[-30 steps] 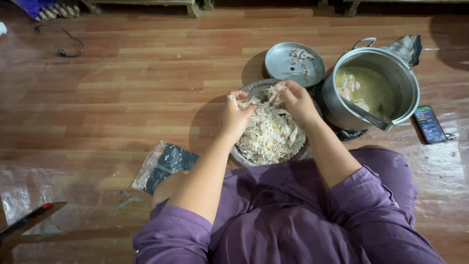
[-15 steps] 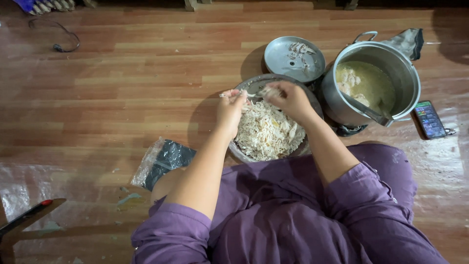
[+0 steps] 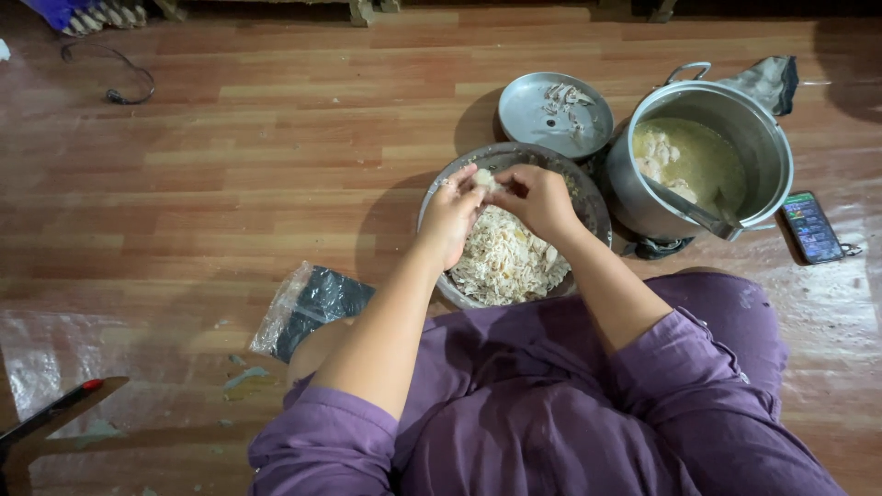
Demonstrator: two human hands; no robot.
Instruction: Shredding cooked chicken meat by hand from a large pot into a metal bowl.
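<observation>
A round metal bowl [image 3: 588, 204] holds a heap of pale shredded meat [image 3: 503, 257] on the wooden floor in front of me. Above the bowl's far half, my left hand [image 3: 450, 216] and my right hand [image 3: 536, 197] meet, both pinching one small pale piece of meat [image 3: 484, 180] between their fingertips. My purple sleeves and lap fill the bottom of the view.
A metal plate [image 3: 542, 115] with a few scraps lies behind the bowl. A large steel pot [image 3: 763, 152] of pale broth with a ladle stands at right, a cloth behind it, a phone [image 3: 810, 226] beside it. A plastic bag [image 3: 308, 303] lies at left.
Both hands have drifted slightly toward the bowl's left side and still pull at a piece of meat. The camera view shifted a little.
</observation>
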